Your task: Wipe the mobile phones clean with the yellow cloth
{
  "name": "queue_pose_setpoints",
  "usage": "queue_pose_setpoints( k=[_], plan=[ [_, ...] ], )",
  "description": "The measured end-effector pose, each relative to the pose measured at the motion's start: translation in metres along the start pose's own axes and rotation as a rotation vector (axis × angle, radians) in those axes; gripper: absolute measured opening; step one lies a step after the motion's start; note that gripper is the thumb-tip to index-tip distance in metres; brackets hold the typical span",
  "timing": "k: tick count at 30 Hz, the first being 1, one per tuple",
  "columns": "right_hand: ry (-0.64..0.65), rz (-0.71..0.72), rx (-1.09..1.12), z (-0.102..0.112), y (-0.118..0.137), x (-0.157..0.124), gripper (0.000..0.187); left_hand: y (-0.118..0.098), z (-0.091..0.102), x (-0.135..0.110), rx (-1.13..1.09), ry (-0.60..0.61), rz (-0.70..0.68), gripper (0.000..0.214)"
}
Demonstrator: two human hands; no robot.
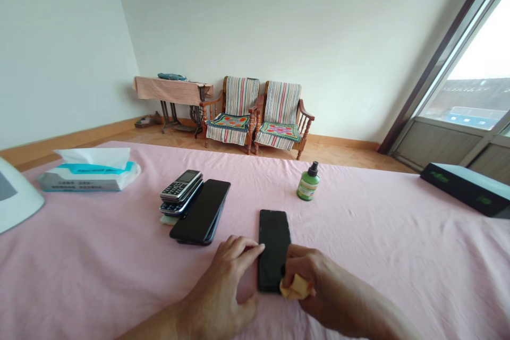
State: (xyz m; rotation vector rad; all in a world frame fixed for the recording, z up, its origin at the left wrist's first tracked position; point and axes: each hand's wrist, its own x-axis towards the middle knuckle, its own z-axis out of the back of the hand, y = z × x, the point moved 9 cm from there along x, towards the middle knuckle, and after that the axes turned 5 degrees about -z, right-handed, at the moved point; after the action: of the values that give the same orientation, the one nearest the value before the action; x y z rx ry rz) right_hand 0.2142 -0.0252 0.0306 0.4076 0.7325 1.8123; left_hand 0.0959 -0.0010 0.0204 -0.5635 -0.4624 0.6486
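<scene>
A black smartphone (273, 247) lies flat on the pink cloth in front of me, its screen dark. My left hand (227, 281) rests at its left side, fingers stretched out and the index fingertip touching the phone's edge. At the phone's lower right corner, my right hand (313, 281) is closed around a crumpled yellow cloth (297, 288), which touches the phone. Behind the phone and to the right stands a small green spray bottle (308, 183) with a black top. To the left is a stack of phones: keypad phones (181, 186) beside dark smartphones (202, 210).
The pink tablecloth (358, 223) is slightly wrinkled. A tissue pack (90, 170) lies at the left, near a white rounded object (18, 196). A black-sided box (466, 188) sits at the right edge. Beyond the table stand two wooden armchairs (255, 103) and a draped sewing table (167, 90).
</scene>
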Motion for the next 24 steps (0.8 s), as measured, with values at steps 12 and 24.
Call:
queue_pose_setpoints(
  k=[12,24],
  plan=[
    [0.043,-0.027,0.008,-0.001,-0.012,-0.002,0.029,0.001,0.000,0.001,0.020,0.003,-0.004,0.054],
    [-0.150,-0.073,0.002,0.024,-0.026,0.007,0.026,0.004,0.000,0.001,0.026,0.012,0.023,0.053]
  ],
)
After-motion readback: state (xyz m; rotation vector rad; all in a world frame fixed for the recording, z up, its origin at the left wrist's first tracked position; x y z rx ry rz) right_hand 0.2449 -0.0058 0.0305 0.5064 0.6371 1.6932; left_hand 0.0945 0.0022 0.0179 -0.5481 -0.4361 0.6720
